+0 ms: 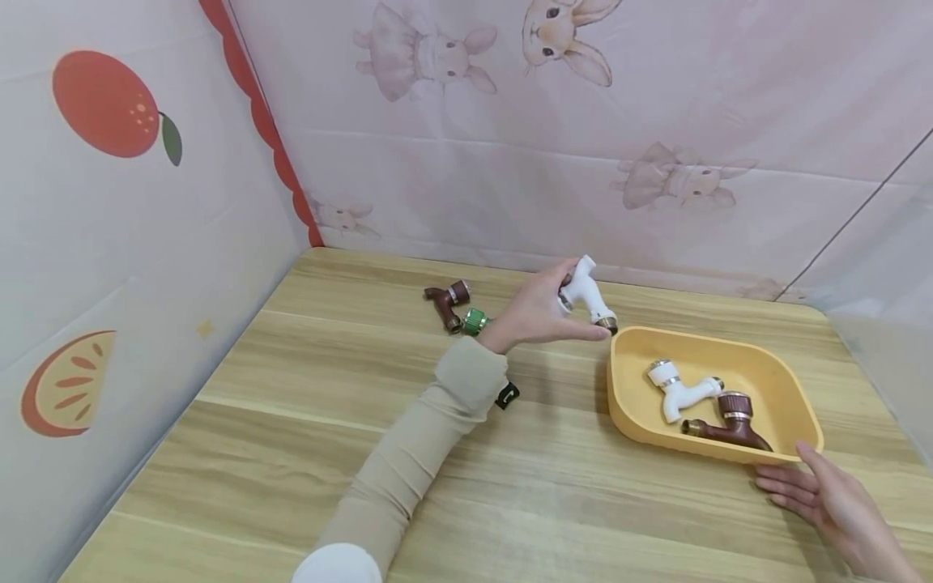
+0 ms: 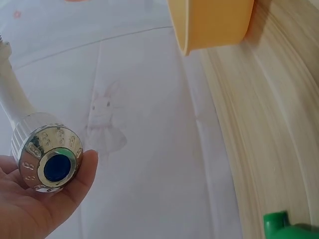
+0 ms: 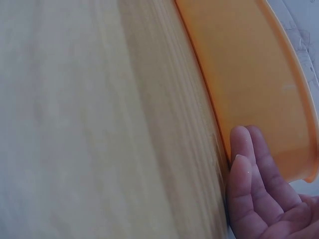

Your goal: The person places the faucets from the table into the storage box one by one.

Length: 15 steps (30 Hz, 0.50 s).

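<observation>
My left hand (image 1: 538,312) grips a white tap (image 1: 586,293) by its handle end, up in the air just left of the yellow plastic bin (image 1: 619,397). Seen from the left wrist, the tap's silver knob (image 2: 57,167) has a blue centre and lies against my fingers. My right hand (image 1: 838,502) holds the bin's near right corner, thumb at the rim and fingers along the outer wall (image 3: 279,99). Inside the bin lie another white tap (image 1: 685,394) and a brown tap (image 1: 729,429).
Left of the bin, a brown tap (image 1: 447,304) and a green tap (image 1: 475,321), partly hidden by my left wrist, lie on the wooden table (image 1: 291,453). A small black piece (image 1: 508,395) shows beside my left sleeve. Printed cloth walls (image 1: 466,178) stand behind and beside the table.
</observation>
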Each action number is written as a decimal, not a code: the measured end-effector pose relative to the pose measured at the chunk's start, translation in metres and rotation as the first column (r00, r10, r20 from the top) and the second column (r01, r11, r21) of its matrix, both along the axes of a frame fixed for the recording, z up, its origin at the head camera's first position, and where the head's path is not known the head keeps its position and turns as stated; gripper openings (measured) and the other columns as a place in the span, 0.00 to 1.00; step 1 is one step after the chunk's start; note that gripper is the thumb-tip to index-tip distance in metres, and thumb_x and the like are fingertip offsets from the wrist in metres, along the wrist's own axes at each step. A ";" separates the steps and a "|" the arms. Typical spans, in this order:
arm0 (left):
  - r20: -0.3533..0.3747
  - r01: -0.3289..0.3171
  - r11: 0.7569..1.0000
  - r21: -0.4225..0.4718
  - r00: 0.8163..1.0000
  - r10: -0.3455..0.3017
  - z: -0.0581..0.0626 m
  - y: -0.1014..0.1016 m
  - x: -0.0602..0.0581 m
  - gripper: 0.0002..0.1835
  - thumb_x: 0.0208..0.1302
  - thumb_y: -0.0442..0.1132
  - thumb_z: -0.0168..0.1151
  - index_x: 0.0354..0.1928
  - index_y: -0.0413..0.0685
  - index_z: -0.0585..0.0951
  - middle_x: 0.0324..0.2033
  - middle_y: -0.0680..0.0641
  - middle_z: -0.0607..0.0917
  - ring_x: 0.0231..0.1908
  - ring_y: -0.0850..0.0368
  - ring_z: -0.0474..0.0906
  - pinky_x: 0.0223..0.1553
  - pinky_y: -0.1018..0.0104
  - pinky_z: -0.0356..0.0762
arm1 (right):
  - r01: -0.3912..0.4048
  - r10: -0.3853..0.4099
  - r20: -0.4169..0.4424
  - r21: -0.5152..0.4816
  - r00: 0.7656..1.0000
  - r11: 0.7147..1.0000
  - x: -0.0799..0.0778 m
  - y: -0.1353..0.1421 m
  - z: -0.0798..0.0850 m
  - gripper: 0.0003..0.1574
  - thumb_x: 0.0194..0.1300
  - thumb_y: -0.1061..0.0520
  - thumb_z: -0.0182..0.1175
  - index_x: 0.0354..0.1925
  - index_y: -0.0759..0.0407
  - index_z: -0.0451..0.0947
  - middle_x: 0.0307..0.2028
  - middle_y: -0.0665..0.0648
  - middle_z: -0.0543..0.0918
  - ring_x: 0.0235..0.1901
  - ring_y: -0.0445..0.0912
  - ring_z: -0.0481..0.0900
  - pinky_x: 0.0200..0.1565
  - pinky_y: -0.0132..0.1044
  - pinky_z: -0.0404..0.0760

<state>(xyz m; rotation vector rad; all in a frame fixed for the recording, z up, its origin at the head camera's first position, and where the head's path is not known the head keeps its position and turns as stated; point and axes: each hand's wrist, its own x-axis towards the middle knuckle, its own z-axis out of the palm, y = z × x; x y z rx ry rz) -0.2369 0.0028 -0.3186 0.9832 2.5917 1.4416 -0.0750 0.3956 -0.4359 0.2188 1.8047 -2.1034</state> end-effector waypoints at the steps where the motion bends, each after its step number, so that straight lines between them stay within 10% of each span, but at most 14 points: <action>1: 0.003 0.007 1.000 0.001 1.000 -0.007 0.000 0.002 0.000 0.52 0.35 0.53 0.76 0.63 0.45 0.62 0.33 0.45 0.76 0.27 0.60 0.68 0.26 0.70 0.69 | -0.007 0.007 -0.002 0.000 1.000 1.000 0.000 0.000 0.001 0.32 0.74 0.50 0.30 0.62 0.70 0.33 0.36 0.56 0.84 0.37 0.47 0.82 0.38 0.38 0.79; 5: 0.027 0.022 1.000 -0.004 0.999 -0.021 0.001 0.009 0.000 0.51 0.35 0.54 0.76 0.63 0.47 0.62 0.32 0.48 0.75 0.28 0.60 0.67 0.26 0.71 0.68 | -0.025 0.025 -0.008 0.003 1.000 1.000 0.000 -0.001 0.003 0.44 0.74 0.50 0.28 0.54 0.75 0.08 0.36 0.54 0.84 0.37 0.46 0.82 0.37 0.37 0.80; 13: 0.058 0.040 0.999 0.005 0.997 -0.040 0.001 0.024 0.001 0.52 0.36 0.53 0.76 0.65 0.47 0.61 0.36 0.53 0.75 0.31 0.62 0.70 0.29 0.73 0.71 | -0.007 0.007 0.005 -0.015 1.000 1.000 -0.001 0.000 0.005 0.39 0.74 0.50 0.30 0.62 0.76 0.22 0.36 0.56 0.84 0.37 0.48 0.82 0.38 0.38 0.80; 15: 0.070 0.046 0.999 0.000 0.996 -0.046 0.001 0.028 0.001 0.53 0.37 0.54 0.76 0.65 0.47 0.60 0.38 0.55 0.75 0.33 0.63 0.70 0.31 0.74 0.71 | -0.014 0.014 0.003 -0.010 1.000 1.000 -0.001 0.000 0.005 0.43 0.74 0.50 0.29 0.57 0.77 0.12 0.36 0.56 0.84 0.37 0.47 0.82 0.38 0.37 0.80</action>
